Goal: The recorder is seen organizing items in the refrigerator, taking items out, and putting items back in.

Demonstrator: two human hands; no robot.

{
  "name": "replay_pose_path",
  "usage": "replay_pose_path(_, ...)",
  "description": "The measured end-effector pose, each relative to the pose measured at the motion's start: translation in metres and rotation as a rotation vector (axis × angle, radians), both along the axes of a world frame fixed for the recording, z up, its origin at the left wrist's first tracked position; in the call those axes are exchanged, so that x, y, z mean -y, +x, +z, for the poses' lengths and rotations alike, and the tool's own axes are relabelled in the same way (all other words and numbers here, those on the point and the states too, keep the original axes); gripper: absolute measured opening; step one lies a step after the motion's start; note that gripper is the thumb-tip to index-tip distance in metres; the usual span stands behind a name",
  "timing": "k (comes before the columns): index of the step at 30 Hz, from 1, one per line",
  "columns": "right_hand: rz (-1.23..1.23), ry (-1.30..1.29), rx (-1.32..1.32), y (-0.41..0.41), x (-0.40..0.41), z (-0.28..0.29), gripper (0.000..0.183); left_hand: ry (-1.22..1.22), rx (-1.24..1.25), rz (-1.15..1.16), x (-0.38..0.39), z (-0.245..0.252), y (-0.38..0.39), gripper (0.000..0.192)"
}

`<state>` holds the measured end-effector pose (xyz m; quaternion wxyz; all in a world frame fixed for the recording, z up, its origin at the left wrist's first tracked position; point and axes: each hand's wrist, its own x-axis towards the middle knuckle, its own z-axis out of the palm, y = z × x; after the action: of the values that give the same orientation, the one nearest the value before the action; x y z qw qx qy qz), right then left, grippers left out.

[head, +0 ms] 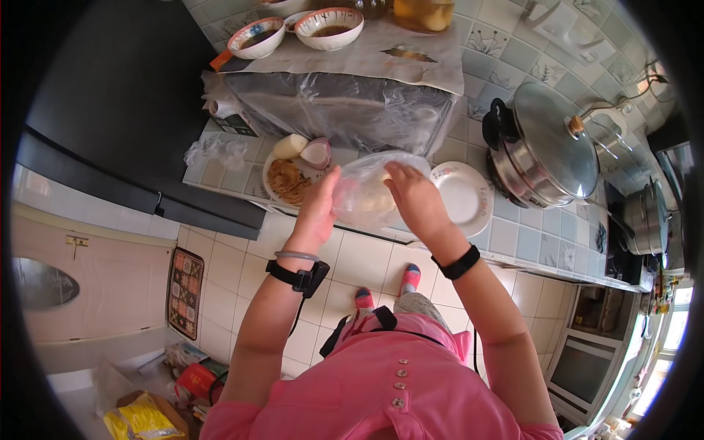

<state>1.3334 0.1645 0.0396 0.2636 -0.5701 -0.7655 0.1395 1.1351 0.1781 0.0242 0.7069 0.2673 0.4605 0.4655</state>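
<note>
Above the counter's front edge, a clear plastic bag (360, 192) is spread between my hands. Something pale yellow shows blurred through the film. My left hand (320, 203) grips the bag's left side, thumb up. At the right side of the bag, my right hand (415, 198) has bent fingers on or just inside the film; which of these is unclear. Just left of the bag, a plate (266, 168) carries a brown, layered food (287, 181), a pale peeled vegetable (290, 147) and a cut red onion (317, 153). A white plate (465, 195) with a floral rim lies beyond my right hand.
A plastic-wrapped appliance (335, 110) stands behind, with bowls of dark liquid (330, 30) and a jar (423, 14) on top. To the right are a lidded steel steamer pot (550, 143) and another pot (646, 217). A crumpled plastic bag (215, 153) lies at left.
</note>
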Motion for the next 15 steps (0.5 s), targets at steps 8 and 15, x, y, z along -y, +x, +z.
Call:
replay_pose_path(8, 0.13, 0.179, 0.333, 0.004, -0.001, -0.026, 0.071, 0.396, -0.866, -0.23, 0.001, -0.028, -0.023, 0.044)
replay_pose_path(15, 0.333, 0.16, 0.323, 0.002, 0.004, -0.034, 0.035, -0.171, 0.087, 0.04, -0.01, -0.064, -0.036, 0.032)
